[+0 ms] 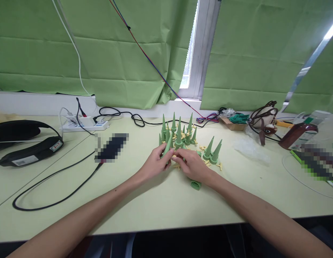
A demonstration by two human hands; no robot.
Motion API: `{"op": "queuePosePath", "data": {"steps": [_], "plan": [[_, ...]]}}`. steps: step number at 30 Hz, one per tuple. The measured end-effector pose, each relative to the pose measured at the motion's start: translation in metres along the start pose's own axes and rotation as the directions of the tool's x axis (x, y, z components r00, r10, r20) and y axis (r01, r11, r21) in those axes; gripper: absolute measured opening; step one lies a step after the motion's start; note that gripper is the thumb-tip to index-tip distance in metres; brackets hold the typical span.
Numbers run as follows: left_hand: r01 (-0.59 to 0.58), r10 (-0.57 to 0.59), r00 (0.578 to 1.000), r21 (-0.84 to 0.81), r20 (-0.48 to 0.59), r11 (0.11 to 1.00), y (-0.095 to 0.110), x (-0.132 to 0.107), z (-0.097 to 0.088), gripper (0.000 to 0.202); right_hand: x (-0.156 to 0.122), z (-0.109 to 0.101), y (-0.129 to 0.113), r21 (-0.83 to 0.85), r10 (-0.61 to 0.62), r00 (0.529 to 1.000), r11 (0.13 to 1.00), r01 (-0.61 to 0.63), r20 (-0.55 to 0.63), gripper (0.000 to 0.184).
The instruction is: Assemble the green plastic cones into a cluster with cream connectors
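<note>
My left hand is closed round a green plastic cone spike, tip pointing up and away. My right hand meets it from the right, fingers pinched on a small yellow piece at the spike's side. Behind the hands stands a cluster of upright green spikes with small yellow pieces among them. Two more spikes stand to the right. One green spike lies on the pale green table under my right wrist.
A white power strip with black cables sits at the back left, a black curved device at the far left. A blurred dark object lies left of the hands. Clutter, a clear bag and cords fill the right side.
</note>
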State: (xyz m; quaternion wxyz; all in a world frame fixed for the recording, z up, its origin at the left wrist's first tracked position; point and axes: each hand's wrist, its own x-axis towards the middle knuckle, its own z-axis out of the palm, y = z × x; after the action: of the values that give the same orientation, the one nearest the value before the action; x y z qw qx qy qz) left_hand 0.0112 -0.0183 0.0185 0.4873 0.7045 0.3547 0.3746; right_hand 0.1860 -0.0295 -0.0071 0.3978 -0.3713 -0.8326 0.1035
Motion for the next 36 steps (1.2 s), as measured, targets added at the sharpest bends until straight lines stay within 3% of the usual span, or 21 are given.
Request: {"op": "queuePosePath", "data": {"steps": [12, 30, 36], "plan": [[0.037, -0.037, 0.999, -0.057, -0.002, 0.998, -0.0026, 0.0013, -0.0022, 0.038, -0.0013, 0.0018, 0.0005, 0.07, 0.031, 0.998, 0.997, -0.026, -0.058, 0.006], [-0.014, 0.014, 1.0, 0.002, -0.015, 1.0, 0.0025, -0.0011, -0.0002, 0.036, -0.0003, -0.0008, -0.0012, 0.015, -0.001, 1.0, 1.0, 0.001, -0.018, 0.019], [0.016, -0.017, 1.0, -0.087, -0.006, 0.996, -0.0019, 0.0009, -0.002, 0.036, 0.0003, 0.0001, -0.0041, 0.065, 0.027, 0.997, 0.998, -0.022, -0.069, 0.012]]}}
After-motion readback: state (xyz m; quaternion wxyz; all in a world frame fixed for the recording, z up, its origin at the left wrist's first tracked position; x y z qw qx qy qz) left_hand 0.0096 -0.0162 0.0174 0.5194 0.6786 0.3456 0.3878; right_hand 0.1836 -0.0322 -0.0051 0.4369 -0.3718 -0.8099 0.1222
